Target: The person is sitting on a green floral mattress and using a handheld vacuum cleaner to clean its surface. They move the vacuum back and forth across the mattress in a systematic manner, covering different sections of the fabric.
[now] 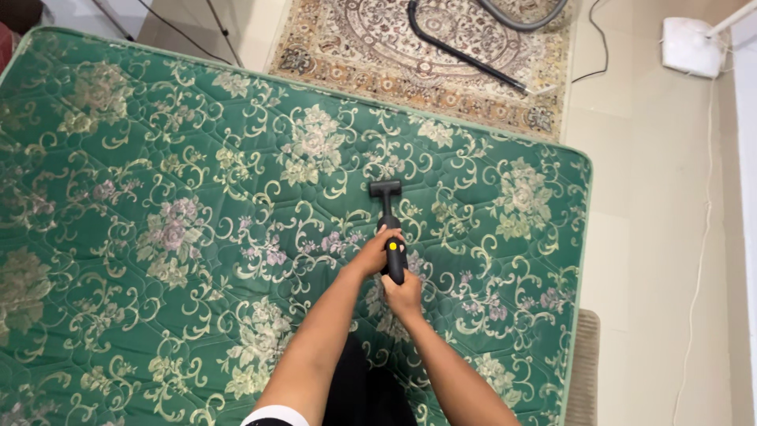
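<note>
Item: black rigid plastic handheld vacuum nozzle with yellow button | place: green floral quilted mattress, toward its far right edge | grip: left hand and right hand both closed around handle | handling: likely light, stiff, best held at rear handle.

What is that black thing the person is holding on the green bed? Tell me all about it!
The black handheld cleaning tool looks like hard plastic. It has a wide flat nozzle head at the far end, a thin neck, and a thicker handle with a round yellow button. It lies lengthwise, pointing away from the person, its head pressed on the green flowered mattress. The left hand grips the handle near the button; the right hand holds its near end.
</note>
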